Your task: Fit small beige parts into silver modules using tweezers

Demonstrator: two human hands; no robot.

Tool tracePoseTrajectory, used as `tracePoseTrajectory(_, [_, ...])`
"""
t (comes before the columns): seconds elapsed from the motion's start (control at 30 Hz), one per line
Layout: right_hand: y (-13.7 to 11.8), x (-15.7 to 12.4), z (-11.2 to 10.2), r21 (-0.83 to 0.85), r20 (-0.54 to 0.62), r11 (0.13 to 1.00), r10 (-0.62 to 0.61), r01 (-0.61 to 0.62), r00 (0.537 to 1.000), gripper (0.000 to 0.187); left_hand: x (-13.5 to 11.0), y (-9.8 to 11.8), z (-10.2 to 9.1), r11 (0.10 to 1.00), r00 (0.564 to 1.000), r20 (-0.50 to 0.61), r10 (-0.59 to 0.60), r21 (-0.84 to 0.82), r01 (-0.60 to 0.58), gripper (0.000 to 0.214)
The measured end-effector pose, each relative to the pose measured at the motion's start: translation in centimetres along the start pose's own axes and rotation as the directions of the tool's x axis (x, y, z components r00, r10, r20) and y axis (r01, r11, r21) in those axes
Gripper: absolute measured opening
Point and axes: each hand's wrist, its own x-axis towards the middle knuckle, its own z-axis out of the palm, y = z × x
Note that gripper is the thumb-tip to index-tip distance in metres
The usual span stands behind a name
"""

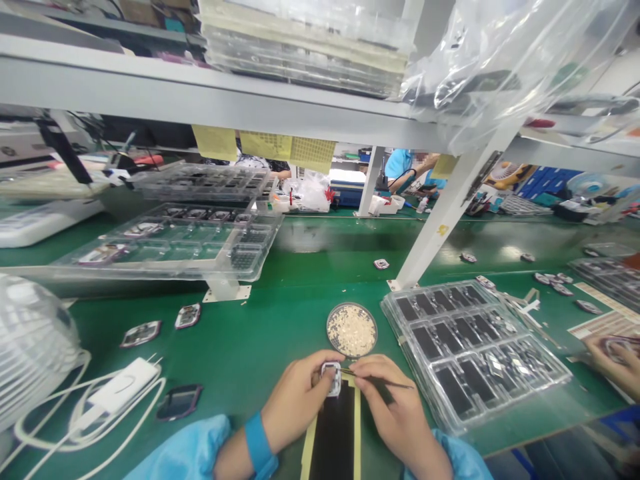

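Note:
My left hand (295, 395) grips a small watch-like housing (331, 387) with a pale frame, thumb and fingers pinched at its edges. My right hand (393, 403) is closed on thin dark tweezers (395, 383), whose tips reach the housing's upper right side; whether they hold a part is too small to tell. Both hands are above a black mat strip (334, 443) edged with yellow tape. Just beyond them sits a round dish (346, 305) full of tiny cream-coloured pieces.
To the right lies a clear plastic tray (406, 340) of dark screens. Several housings (188, 316) lie around the green bench. A white charger (125, 387) and cable are at left, beside a fan (33, 347). A shelf post (435, 220) rises ahead; another person's hand (617, 363) is far right.

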Motion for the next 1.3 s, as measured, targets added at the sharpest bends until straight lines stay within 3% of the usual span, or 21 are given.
tracePoseTrajectory(0.17, [-0.1,-0.6,-0.1,0.07,-0.027,0.995,0.071,-0.069,0.997,0.014,0.0,0.1,-0.1,0.999,0.999,0.027,-0.035,-0.028,0.035,0.039])
tracePoseTrajectory(0.47, [0.3,-1.0,-0.1,0.024,-0.039,0.984,0.177,-0.176,0.983,0.007,-0.2,0.8,-0.5,0.996,0.997,0.058,-0.049,-0.066,0.053,0.044])
tracePoseTrajectory(0.7, [1.1,-1.4,-0.4,0.215,0.003,0.938,0.279,-0.273,0.96,0.008,0.1,0.7,-0.6,0.984,0.995,0.082,-0.063,-0.161,0.076,0.049])
tracePoseTrajectory(0.9, [-1.6,-1.8,-1.2,0.343,0.054,0.901,0.265,-0.267,0.963,0.014,0.1,1.3,-1.1,0.982,0.994,0.075,-0.074,-0.169,0.085,0.051])
tracePoseTrajectory(1.0, [-4.3,-1.6,-3.9,0.379,0.02,0.888,0.273,-0.26,0.962,0.033,0.0,1.4,-1.3,0.965,0.994,0.065,-0.084,-0.243,0.097,0.049])
tracePoseTrajectory(1.07, [-5.3,-0.9,-7.3,0.295,-0.042,0.918,0.29,-0.265,0.956,0.04,0.0,1.1,-1.3,0.943,0.996,0.044,-0.08,-0.32,0.09,0.05])
tracePoseTrajectory(1.13, [-5.2,0.0,-11.9,0.02,-0.163,0.948,0.317,-0.318,0.934,0.038,0.0,0.7,-1.2,0.924,0.997,0.021,-0.08,-0.373,0.083,0.051])
tracePoseTrajectory(1.17, [-4.7,0.3,-14.3,-0.169,-0.267,0.918,0.308,-0.359,0.913,0.035,0.0,0.6,-1.2,0.918,0.996,0.022,-0.083,-0.387,0.085,0.052])
tracePoseTrajectory(1.23, [-3.0,0.6,-18.9,-0.535,-0.364,0.705,0.306,-0.467,0.88,0.032,0.1,0.4,-1.1,0.924,0.995,0.016,-0.101,-0.369,0.1,0.055])
tracePoseTrajectory(1.27, [-2.1,0.5,-20.7,-0.654,-0.353,0.549,0.387,-0.52,0.852,0.031,0.1,0.4,-1.1,0.934,0.994,0.006,-0.11,-0.343,0.105,0.056])
tracePoseTrajectory(1.3, [-1.1,0.1,-22.1,-0.72,-0.316,0.452,0.462,-0.527,0.829,0.027,0.1,0.5,-1.1,0.943,0.993,-0.012,-0.116,-0.314,0.106,0.056])
